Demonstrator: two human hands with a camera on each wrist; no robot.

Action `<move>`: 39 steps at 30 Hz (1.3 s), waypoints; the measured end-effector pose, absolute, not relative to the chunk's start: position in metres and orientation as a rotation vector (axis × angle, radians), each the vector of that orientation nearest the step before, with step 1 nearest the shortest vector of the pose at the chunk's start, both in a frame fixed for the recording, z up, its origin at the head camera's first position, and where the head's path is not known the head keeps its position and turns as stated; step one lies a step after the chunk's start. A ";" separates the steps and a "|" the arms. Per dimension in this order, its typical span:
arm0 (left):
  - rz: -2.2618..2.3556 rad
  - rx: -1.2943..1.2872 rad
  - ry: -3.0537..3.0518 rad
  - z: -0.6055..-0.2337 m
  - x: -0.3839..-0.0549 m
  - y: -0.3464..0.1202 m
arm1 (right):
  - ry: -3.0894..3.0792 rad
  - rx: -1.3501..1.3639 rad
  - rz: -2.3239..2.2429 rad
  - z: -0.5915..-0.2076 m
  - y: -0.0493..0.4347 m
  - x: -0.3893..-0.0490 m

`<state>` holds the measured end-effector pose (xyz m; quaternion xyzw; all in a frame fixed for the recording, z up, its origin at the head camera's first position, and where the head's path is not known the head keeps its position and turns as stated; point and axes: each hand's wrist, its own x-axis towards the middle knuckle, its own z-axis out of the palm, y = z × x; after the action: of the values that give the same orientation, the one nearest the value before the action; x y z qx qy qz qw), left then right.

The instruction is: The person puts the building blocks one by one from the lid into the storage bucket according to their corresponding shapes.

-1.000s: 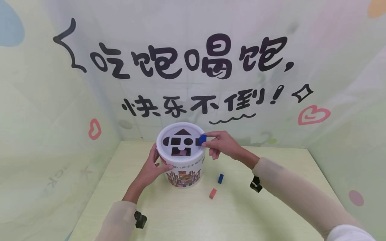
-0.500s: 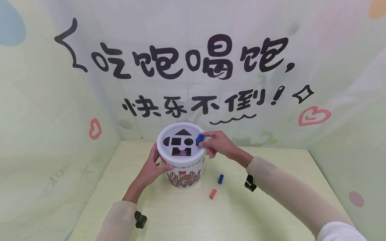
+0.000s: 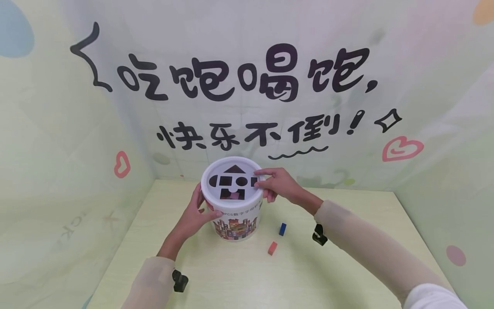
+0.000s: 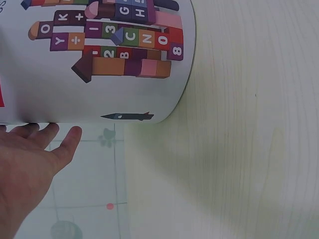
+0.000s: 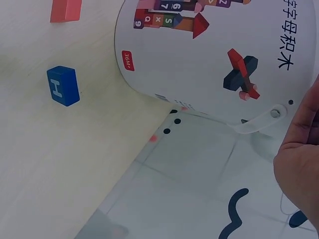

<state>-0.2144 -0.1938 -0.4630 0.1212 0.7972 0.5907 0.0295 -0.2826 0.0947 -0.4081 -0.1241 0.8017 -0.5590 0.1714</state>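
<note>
A white bucket, printed with pictures of letter and number blocks, stands on the table under a white lid with several shaped holes. My left hand holds its left side, thumb across the front and fingers round the side; those fingers reach its wall in the left wrist view. My right hand is at the lid's right rim, thumb and forefinger apart beside the small rectangular hole, with no block between them. Pink pieces show through the front hole.
A blue block lies on the table to the right of the bucket, marked H in the right wrist view. Nearer the front is a coral-pink block. A printed cloth backdrop rises right behind the bucket.
The blue block between my right thumb and forefinger moved left over the rectangular hole and is now out of sight; those fingers are empty. My left hand has stayed on the bucket.
</note>
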 end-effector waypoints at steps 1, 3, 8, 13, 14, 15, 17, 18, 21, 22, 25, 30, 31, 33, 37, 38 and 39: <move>1.823 0.371 2.459 -0.463 -0.214 -0.194 | 2.276 -0.352 -1.591 -0.409 0.095 -0.282; 1.825 0.367 2.457 -0.463 -0.215 -0.194 | 2.275 -0.344 -1.603 -0.410 0.097 -0.282; 1.825 0.361 2.452 -0.463 -0.215 -0.194 | 2.288 -0.314 -1.632 -0.413 0.103 -0.279; 1.825 0.364 2.454 -0.462 -0.214 -0.194 | 2.293 -0.279 -1.698 -0.418 0.113 -0.277; 1.826 0.366 2.455 -0.462 -0.214 -0.194 | 2.293 -0.268 -1.714 -0.419 0.115 -0.276; 1.826 0.368 2.456 -0.462 -0.214 -0.194 | 2.295 -0.257 -1.725 -0.420 0.117 -0.275; 1.826 0.371 2.458 -0.462 -0.214 -0.194 | 2.303 -0.235 -1.746 -0.423 0.121 -0.274; 1.825 0.372 2.458 -0.462 -0.214 -0.194 | 2.307 -0.223 -1.755 -0.425 0.123 -0.274; 1.824 0.373 2.457 -0.461 -0.213 -0.193 | 2.307 -0.183 -1.775 -0.431 0.130 -0.272; 1.826 0.372 2.455 -0.461 -0.213 -0.193 | 2.303 -0.174 -1.778 -0.433 0.133 -0.271; 1.831 0.370 2.451 -0.461 -0.212 -0.193 | 2.297 -0.156 -1.771 -0.439 0.139 -0.268; 1.828 0.362 2.448 -0.462 -0.212 -0.193 | 2.303 -0.138 -1.738 -0.454 0.147 -0.263; 1.827 0.361 2.449 -0.462 -0.212 -0.193 | 2.303 -0.134 -1.734 -0.457 0.149 -0.263; 1.827 0.362 2.448 -0.462 -0.212 -0.193 | 2.300 -0.120 -1.729 -0.463 0.151 -0.261; 1.828 0.368 2.452 -0.461 -0.212 -0.193 | 2.307 -0.080 -1.726 -0.473 0.155 -0.258; 1.828 0.371 2.453 -0.461 -0.213 -0.193 | 2.309 -0.070 -1.724 -0.475 0.156 -0.257; 1.828 0.373 2.454 -0.461 -0.213 -0.193 | 2.315 -0.056 -1.716 -0.479 0.157 -0.256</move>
<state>-0.2128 -0.1933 -0.4614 0.1211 0.7958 0.5927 0.0296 -0.2563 0.1570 -0.4786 -0.0194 0.7964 -0.5905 0.1294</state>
